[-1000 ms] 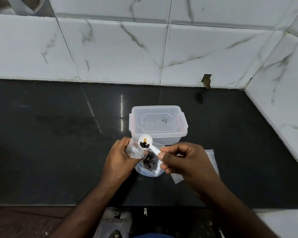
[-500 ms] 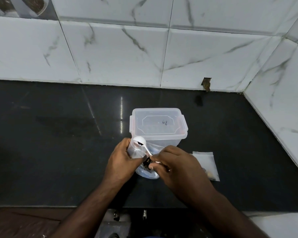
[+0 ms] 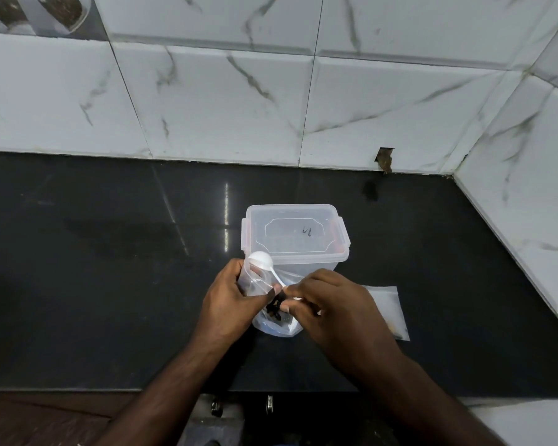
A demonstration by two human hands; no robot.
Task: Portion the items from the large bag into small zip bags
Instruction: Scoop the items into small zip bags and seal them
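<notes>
At the centre of the frame, on the black counter [image 3: 110,284], the left hand [image 3: 229,300] gripped a small clear bag [image 3: 255,284], its fingers curled round the bag's left side and the thumb pressed across the front. The bag stood nearly upright, its long axis running from lower right to upper left, its mouth pointing up toward the box behind. Dark pieces [image 3: 276,309] sat in its lower part, which bulged out below the hands.

The right hand [image 3: 329,307] pinched the handle of a white spoon [image 3: 266,267] between thumb and forefinger, the other fingers curled in. The spoon lay on a slant, its handle at the lower right and its bowl at the upper left, right at the bag's mouth; whether anything lay in the bowl could not be told.

Just behind the bag stood a clear plastic box [image 3: 295,233] with its lid on. To the right of the right hand, a flat zip bag [image 3: 390,304] lay on the counter. White marble tiles [image 3: 239,107] filled the upper frame
</notes>
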